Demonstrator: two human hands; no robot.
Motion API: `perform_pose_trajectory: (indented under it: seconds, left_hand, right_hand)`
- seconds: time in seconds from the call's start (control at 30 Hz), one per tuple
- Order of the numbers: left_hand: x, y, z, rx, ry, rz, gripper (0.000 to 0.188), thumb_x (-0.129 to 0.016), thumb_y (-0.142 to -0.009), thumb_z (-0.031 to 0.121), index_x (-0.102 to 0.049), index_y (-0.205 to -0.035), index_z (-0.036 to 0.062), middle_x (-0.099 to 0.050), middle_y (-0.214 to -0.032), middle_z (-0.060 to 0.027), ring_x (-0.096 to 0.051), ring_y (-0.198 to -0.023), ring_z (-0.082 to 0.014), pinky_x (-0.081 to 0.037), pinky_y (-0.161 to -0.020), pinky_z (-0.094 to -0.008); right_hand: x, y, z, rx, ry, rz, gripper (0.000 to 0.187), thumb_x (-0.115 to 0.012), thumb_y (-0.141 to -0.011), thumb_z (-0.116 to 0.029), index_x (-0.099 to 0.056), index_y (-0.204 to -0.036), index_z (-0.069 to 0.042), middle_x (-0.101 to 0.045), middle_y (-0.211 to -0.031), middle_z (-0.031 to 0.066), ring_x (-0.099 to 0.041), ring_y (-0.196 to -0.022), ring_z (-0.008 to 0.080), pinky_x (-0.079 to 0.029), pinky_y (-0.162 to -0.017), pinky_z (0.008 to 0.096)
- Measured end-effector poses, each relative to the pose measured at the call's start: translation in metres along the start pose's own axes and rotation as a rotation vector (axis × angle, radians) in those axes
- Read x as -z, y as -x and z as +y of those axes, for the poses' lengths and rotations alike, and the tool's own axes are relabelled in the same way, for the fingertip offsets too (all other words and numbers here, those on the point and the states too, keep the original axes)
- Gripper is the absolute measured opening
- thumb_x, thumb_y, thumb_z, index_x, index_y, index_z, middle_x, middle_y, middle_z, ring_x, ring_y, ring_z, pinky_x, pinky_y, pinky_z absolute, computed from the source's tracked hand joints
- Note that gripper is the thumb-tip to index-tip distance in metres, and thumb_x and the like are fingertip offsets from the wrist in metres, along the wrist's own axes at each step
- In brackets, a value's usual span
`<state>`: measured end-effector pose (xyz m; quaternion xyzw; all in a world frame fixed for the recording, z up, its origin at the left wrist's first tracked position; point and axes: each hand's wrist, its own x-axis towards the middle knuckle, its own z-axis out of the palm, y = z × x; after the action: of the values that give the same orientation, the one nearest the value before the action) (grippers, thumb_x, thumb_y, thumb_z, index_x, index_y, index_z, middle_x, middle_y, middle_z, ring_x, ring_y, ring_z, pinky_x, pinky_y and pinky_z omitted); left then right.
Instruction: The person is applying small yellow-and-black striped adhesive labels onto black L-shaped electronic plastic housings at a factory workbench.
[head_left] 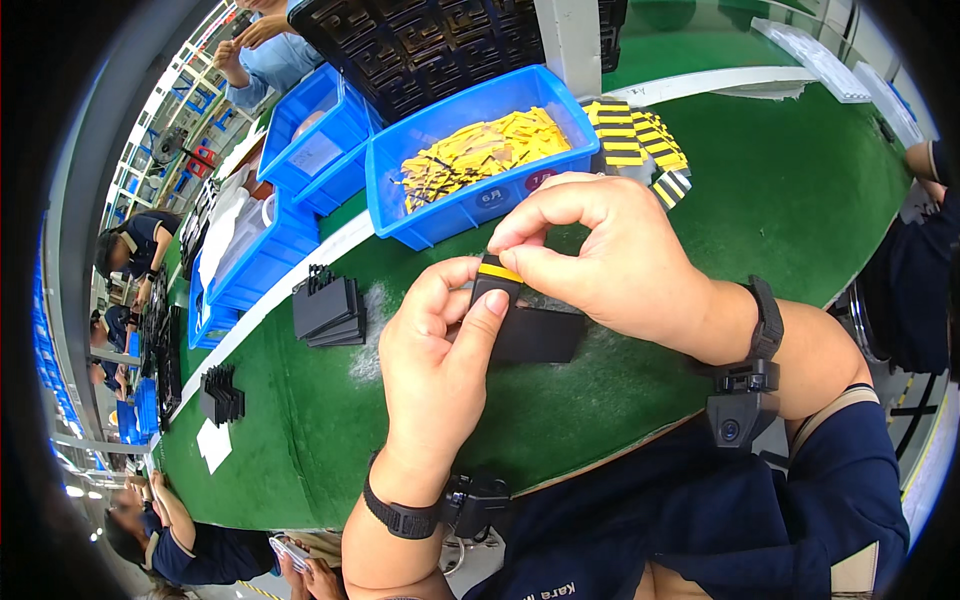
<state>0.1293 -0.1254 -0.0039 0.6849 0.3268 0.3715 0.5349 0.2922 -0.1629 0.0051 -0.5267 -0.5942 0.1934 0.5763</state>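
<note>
A small black box (484,290) with a yellow strip (502,272) across it is held upright between the thumb and fingers of my left hand (430,345). My right hand (620,265) comes in from the right, its thumb and index finger closed in a pinch at the box's top, right by the strip's end. Whatever lies between those fingertips is hidden. Beneath both hands, a flat black rectangular piece (540,336) rests on the green table, partly covered by my left hand.
Beyond my hands stands a blue bin (400,222) of yellow and black strips. Striped yellow-black pieces (640,135) lie beside it. Stacked black boxes (330,312) and a smaller black stack (221,395) sit on the left of the green table (290,450). Several people work nearby.
</note>
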Motion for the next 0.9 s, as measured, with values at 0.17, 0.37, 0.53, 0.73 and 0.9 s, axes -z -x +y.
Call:
perform_pose_trajectory:
  seconds: [0.17,0.37,0.53,0.73,0.9]
  left_hand:
    - [-0.001,0.0,0.001,0.009,-0.041,0.006,0.02,-0.062,-0.085,0.006,-0.057,-0.104,-0.0005,-0.068,-0.08,-0.0054,-0.056,-0.071,-0.0027,-0.043,-0.062,-0.0185]
    - [0.0,0.0,-0.003,-0.025,-0.027,0.013,0.02,-0.061,-0.086,0.006,-0.057,-0.104,-0.0006,-0.068,-0.079,-0.0046,-0.054,-0.069,-0.002,-0.042,-0.06,-0.0182]
    - [0.0,0.0,-0.001,0.002,0.007,-0.005,0.019,-0.061,-0.086,0.006,-0.057,-0.104,-0.0004,-0.067,-0.079,-0.0032,-0.053,-0.07,-0.0013,-0.041,-0.06,-0.0174]
    - [-0.002,0.002,0.001,0.01,-0.011,-0.003,0.021,-0.06,-0.086,0.005,-0.056,-0.106,-0.0007,-0.067,-0.079,-0.0025,-0.052,-0.069,-0.0009,-0.041,-0.06,-0.017]
    - [-0.002,0.003,0.002,0.006,0.032,-0.004,0.023,-0.058,-0.087,0.005,-0.054,-0.108,-0.0021,-0.066,-0.081,-0.0021,-0.052,-0.07,-0.0007,-0.041,-0.061,-0.0165]
  right_hand:
    - [-0.001,0.0,0.001,-0.027,-0.006,0.008,0.012,-0.063,-0.07,-0.01,-0.067,-0.075,0.0,-0.065,-0.069,0.0107,-0.063,-0.064,0.0211,-0.05,-0.062,0.0308]
    - [-0.005,0.001,0.004,0.062,-0.002,0.025,0.009,-0.063,-0.07,-0.009,-0.065,-0.073,-0.001,-0.063,-0.067,0.0099,-0.061,-0.066,0.0224,-0.049,-0.063,0.0323]
    - [-0.007,0.001,0.008,0.206,0.085,0.057,0.006,-0.063,-0.068,-0.007,-0.062,-0.071,-0.002,-0.06,-0.067,0.0084,-0.058,-0.069,0.0241,-0.047,-0.065,0.0344]
    - [-0.006,0.002,0.013,0.302,0.2,0.045,0.008,-0.065,-0.067,-0.007,-0.061,-0.073,-0.004,-0.059,-0.076,0.0074,-0.057,-0.078,0.0236,-0.046,-0.071,0.0344]
    - [0.003,-0.005,0.013,0.324,0.27,-0.071,0.01,-0.066,-0.066,-0.006,-0.061,-0.075,-0.004,-0.06,-0.08,0.0052,-0.058,-0.081,0.0217,-0.046,-0.073,0.0329]
